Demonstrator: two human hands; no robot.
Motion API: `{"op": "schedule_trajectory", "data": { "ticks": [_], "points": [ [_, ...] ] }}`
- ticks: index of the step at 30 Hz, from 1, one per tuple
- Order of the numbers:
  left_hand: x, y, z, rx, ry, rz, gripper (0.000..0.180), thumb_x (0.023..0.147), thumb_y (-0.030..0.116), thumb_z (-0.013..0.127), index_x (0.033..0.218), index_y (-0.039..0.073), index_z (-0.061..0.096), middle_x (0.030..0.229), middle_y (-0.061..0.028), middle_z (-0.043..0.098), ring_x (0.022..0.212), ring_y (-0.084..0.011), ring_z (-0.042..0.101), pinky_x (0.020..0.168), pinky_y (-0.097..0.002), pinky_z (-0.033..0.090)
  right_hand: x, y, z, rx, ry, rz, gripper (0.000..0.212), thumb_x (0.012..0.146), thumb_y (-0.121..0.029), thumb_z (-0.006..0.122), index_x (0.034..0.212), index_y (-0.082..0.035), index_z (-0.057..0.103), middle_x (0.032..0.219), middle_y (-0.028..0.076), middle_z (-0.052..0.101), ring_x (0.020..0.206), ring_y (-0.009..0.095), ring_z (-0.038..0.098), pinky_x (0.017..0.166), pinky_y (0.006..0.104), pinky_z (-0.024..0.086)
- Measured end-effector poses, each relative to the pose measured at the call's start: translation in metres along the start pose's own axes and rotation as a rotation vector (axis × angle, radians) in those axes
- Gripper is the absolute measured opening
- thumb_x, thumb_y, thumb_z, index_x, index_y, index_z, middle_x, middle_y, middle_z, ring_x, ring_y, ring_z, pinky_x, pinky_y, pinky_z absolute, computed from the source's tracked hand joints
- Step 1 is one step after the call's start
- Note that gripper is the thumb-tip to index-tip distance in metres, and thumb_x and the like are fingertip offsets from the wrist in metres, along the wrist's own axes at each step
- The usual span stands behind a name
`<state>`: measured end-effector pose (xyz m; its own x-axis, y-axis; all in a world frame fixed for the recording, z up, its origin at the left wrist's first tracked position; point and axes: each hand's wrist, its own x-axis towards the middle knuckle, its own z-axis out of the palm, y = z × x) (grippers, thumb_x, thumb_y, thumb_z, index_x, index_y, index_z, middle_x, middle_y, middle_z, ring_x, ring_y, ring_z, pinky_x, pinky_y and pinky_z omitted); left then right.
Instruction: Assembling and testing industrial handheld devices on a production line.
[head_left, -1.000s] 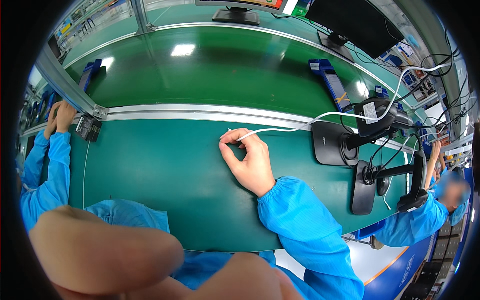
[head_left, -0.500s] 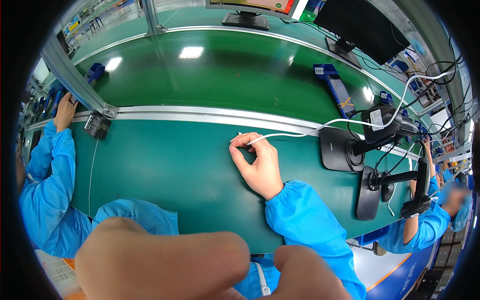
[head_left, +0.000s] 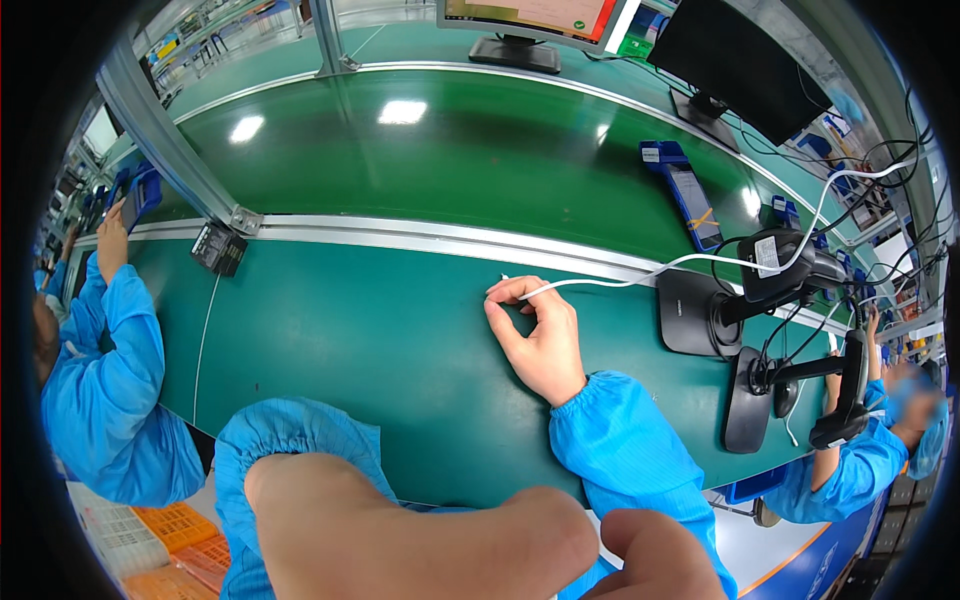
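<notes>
My right hand (head_left: 545,340) is over the green table, thumb and index finger pinched on a white cable (head_left: 610,284) near its end. A small tip of the cable pokes out beyond the fingers. From there the cable runs right, past the barcode scanner (head_left: 775,265) on its black stand, and up to the frame. My left hand (head_left: 430,530) is very large and close at the lower edge, bent across in front of me. Its fingertips are cut off or turned away, so I cannot see whether it holds anything.
A metal rail (head_left: 430,235) divides the table (head_left: 340,340) from the green belt, where a blue handheld terminal (head_left: 690,200) lies. A second scanner (head_left: 845,400) stands nearer on the right. A small black box (head_left: 218,248) sits by the left post. Co-workers in blue sleeves (head_left: 110,380) flank me.
My left hand has shifted right and its sleeve cuff shows more. The right hand keeps its pinch on the cable. The left co-worker now has a hand on a blue device. The view shifted slightly.
</notes>
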<state>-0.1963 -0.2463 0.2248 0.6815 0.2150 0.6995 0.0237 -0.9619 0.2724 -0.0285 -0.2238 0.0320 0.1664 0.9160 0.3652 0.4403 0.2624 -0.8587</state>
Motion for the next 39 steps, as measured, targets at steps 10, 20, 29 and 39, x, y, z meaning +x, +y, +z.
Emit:
{"op": "schedule_trajectory", "data": {
  "ticks": [10,20,29,39],
  "points": [
    [0.010,0.000,-0.010,0.104,-0.120,0.043,0.021,0.070,0.017,0.085,0.084,0.010,0.071,0.094,-0.0074,0.064,0.074,-0.0193,0.064,0.065,-0.0362,0.049,-0.008,0.002,0.012,0.022,0.062,0.070,0.013,0.090,-0.005,0.078,0.100,-0.001,0.072,0.104,0.013,0.075,0.102,0.029,0.073,0.090,0.0400,0.059],
    [0.007,-0.031,-0.004,0.189,-0.369,-0.220,0.056,0.087,0.018,0.082,0.137,0.001,0.064,0.122,-0.0150,0.072,0.111,-0.0334,0.071,0.097,-0.0422,0.056,-0.001,0.003,0.001,0.115,-0.067,0.136,0.027,0.089,-0.020,0.077,0.110,-0.003,0.073,0.107,0.017,0.075,0.104,0.040,0.070,0.087,0.0485,0.057],
    [0.008,-0.050,0.004,0.174,-0.394,-0.239,0.063,0.086,0.013,0.081,0.143,-0.002,0.057,0.132,-0.0175,0.067,0.121,-0.0366,0.066,0.104,-0.0457,0.052,-0.010,0.025,0.003,-0.046,-0.013,-0.055,0.036,0.087,-0.014,0.078,0.119,0.000,0.071,0.109,0.021,0.074,0.099,0.040,0.070,0.084,0.0467,0.057],
    [0.005,-0.075,0.019,0.330,-0.385,-0.259,0.071,0.092,0.022,0.080,0.154,0.001,0.052,0.157,-0.0258,0.052,0.150,-0.0445,0.046,0.124,-0.0527,0.038,-0.008,0.006,0.002,-0.031,0.064,-0.105,0.020,0.088,-0.006,0.075,0.108,-0.001,0.072,0.106,0.014,0.075,0.096,0.035,0.070,0.082,0.0443,0.057]
  ]
}}
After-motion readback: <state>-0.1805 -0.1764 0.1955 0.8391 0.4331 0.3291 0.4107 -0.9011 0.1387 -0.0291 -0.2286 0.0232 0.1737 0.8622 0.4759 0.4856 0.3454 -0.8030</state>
